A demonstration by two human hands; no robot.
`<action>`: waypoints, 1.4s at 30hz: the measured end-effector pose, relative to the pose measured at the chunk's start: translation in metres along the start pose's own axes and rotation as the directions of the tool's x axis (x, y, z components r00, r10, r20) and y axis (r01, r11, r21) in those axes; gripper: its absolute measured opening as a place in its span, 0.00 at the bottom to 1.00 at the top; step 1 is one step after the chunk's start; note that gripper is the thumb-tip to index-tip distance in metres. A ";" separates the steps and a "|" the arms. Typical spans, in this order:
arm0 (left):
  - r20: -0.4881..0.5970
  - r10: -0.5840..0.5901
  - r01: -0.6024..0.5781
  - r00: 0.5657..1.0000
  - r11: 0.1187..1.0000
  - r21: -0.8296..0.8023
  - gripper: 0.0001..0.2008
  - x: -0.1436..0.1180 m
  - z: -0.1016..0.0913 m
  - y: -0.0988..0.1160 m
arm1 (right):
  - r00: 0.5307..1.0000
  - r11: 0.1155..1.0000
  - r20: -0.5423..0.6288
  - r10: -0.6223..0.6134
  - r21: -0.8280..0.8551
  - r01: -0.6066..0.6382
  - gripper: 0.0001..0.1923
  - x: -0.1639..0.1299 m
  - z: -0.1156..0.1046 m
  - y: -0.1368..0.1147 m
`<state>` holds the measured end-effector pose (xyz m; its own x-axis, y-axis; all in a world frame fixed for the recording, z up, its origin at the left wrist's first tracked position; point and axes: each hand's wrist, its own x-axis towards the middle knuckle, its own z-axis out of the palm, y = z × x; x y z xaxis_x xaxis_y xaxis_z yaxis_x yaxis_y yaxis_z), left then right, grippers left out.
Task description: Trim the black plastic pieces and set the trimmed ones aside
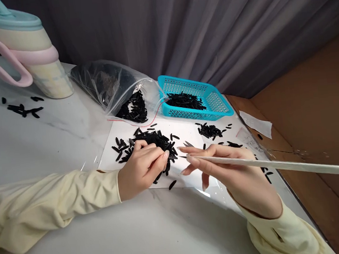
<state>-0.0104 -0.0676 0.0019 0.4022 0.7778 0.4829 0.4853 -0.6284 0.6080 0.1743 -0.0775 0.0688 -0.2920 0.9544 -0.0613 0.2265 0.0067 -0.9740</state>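
My left hand (144, 164) is closed, thumb and forefinger pinched together, just over the near side of a pile of small black slivers (154, 138). Whatever sits between those fingertips cannot be told from the black pile behind. In my right hand (232, 165) a long thin white stick (267, 164) is pinched between thumb and forefinger, its dark pointed tip reaching toward the left fingertips. The other right fingers are spread. Dark pointed metal tips (188, 144) show beyond the right fingers; the rest of that tool is hidden. White paper (188, 176) lies under the pile.
Behind the pile, a clear zip bag (106, 83) spills black slivers beside a blue basket (198, 112) holding more. A smaller heap (209, 130) lies right. A lidded tumbler (49, 74) stands far left near loose slivers (24, 111). A grey curtain (149, 30) hangs behind.
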 end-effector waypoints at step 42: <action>0.014 0.051 -0.050 0.999 0.998 -0.049 0.13 -0.004 0.000 0.001 | 0.960 0.938 -0.044 -0.275 -0.231 0.258 0.06 -0.006 0.016 0.019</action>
<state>-0.0115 -0.0710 0.0005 0.4375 0.7446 0.5041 0.4261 -0.6654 0.6130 0.1652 -0.0879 0.0468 -0.3022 0.9279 0.2183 0.3520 0.3215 -0.8791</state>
